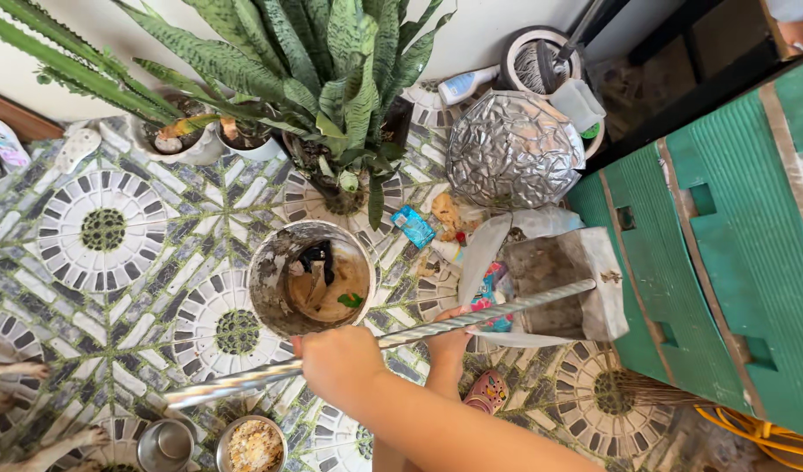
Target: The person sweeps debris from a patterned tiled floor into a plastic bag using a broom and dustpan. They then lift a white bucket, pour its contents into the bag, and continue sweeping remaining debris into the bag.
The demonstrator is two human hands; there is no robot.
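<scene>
Nearest the camera, one hand (338,363) is wrapped tight around a long twisted metal rod (392,338), with the grip closed near the rod's middle. I cannot tell whether this is the left or the right hand. A second hand (451,336) is just behind the rod, mostly hidden, so I cannot tell if its grip is spread or pressed together.

The rod looks hard, stiff and rather heavy, and it will not bend. The twisted ridges should keep it from slipping. Holding it near the middle keeps both ends balanced.

It hangs in the air above the patterned tile floor (104,232). Its long line runs from low on the left up to the right. The far end points at a grey plastic bag (566,280).

Just past the rod stands a dirty white bucket (311,278). Farther back are leafy potted plants (331,79).
</scene>
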